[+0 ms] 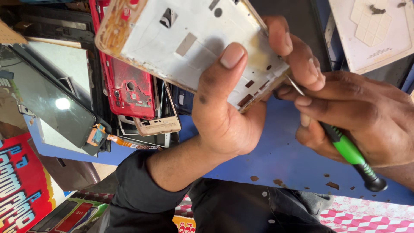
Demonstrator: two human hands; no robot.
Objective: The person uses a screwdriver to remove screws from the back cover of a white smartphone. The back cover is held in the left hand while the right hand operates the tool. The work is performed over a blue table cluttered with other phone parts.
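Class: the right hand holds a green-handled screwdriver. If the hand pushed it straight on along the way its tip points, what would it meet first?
The white phone frame held in the left hand. The screwdriver tip in the right hand already sits at its lower edge, apparently touching, though depth is unclear.

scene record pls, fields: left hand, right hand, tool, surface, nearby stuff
left hand: holds white phone frame, thumb on its inner face
right hand: grips green-handled screwdriver
tool: metal tip meets the frame's lower corner
surface: blue worktop, paint chipped at the near edge
nearby: red phone frame, dark screen panel with flex cable, white board at top right
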